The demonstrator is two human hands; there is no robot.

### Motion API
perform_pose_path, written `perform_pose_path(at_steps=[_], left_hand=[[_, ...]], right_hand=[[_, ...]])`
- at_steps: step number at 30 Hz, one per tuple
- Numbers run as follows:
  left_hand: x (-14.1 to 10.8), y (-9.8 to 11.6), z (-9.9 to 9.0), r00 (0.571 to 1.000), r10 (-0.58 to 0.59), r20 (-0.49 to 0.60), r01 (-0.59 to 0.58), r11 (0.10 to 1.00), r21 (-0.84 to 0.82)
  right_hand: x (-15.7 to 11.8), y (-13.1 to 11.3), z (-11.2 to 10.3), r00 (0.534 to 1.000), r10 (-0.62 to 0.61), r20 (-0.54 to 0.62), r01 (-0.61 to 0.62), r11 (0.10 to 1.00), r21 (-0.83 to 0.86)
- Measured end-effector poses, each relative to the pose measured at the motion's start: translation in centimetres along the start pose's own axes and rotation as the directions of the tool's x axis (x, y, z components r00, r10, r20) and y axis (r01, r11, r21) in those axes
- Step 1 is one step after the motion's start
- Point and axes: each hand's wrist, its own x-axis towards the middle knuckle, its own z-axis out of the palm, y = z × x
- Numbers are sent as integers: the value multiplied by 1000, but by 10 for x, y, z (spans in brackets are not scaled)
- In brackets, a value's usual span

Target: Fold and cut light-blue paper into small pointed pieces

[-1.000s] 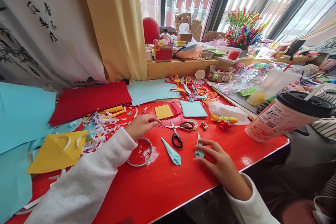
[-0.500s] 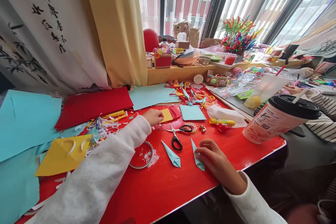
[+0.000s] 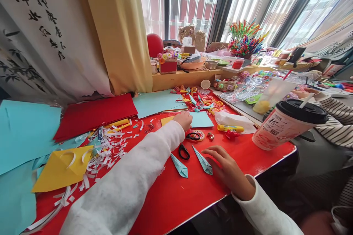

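My left hand (image 3: 184,120) reaches across the table to the left edge of a stack of light-blue paper squares (image 3: 202,119). Its fingers are curled, and I cannot see what lies under them. Yellow paper (image 3: 167,120) shows just left of that hand. My right hand (image 3: 222,163) hovers beside a folded light-blue paper point (image 3: 203,161), fingers bent and apart, holding nothing. A second folded light-blue point (image 3: 180,167) lies to its left. Black-handled scissors (image 3: 184,152) rest above them, their blades hidden by my left sleeve.
A lidded drink cup (image 3: 288,125) stands at the right, near a yellow glue stick (image 3: 230,128). White paper scraps (image 3: 109,154) and a yellow folded paper (image 3: 64,169) lie left. Red paper sheets (image 3: 96,115) are behind. Another person's striped sleeve (image 3: 331,110) shows at far right.
My left hand has moved right, from the yellow and red paper to the light-blue squares; its sleeve now covers the tape ring. My right hand has come off the folded point, which shifted slightly left.
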Motion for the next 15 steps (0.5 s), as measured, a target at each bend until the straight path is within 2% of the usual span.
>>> perform_pose_path(at_steps=[3,5,9,12,15], left_hand=[[12,3,4,999,30,21,-30,999,26],[16,3,7,998,33,49,-35,999,31],[15,6,13,997,-9,72,7,1000,29],[13,7,15,998,-33,60,33,999,13],[13,3,11,999,-27,24,27,1000,-4]], right_hand=[[1,-1,-1,1000,-16,-11,16,999,46],[1,0,0,998,-5,-59,8,998,55],[3,2,-2,989,35,-145,-28,999,45],[12,4,-12,985,13,-175,-6,999,38],[32,6,-30,964,9,-264,3,999,47]])
